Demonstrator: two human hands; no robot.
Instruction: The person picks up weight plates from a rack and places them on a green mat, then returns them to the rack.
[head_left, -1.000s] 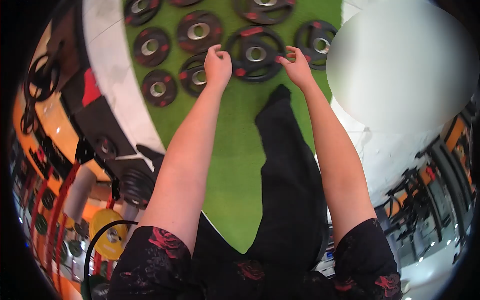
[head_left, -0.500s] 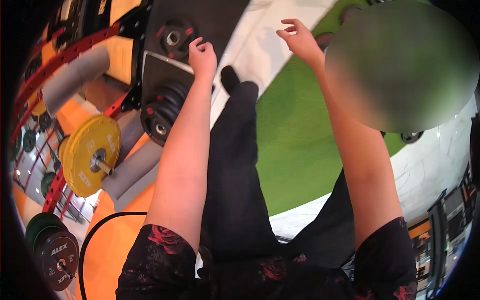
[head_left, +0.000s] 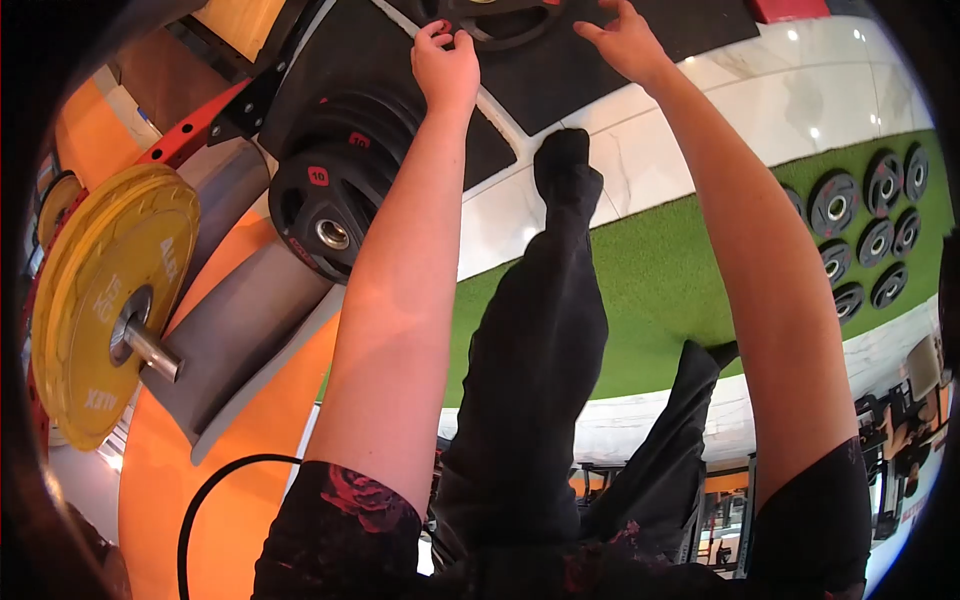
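My left hand (head_left: 446, 66) reaches to the top of the head view, its fingers loosely curled and apart. Beside its fingertips lies a black weight plate (head_left: 520, 30) with a grip slot, on a black mat and partly cut off by the frame's top. My right hand (head_left: 630, 45) is on the plate's other side, thumb spread from the fingers and nothing in it. Below my left hand, a stack of black weight plates marked 10 (head_left: 325, 200) stands next to my forearm.
Yellow bumper plates (head_left: 120, 300) sit on a bar end at left, near grey pads (head_left: 235, 310). Several small weight plates (head_left: 875, 240) lie on green turf (head_left: 650, 300) at right. My shoe (head_left: 562, 160) is on the white tiled strip. A black cable loops at lower left.
My view has turned and shifted nearer the mat. The single black plate, formerly left of my left hand, now lies between both hands at the top.
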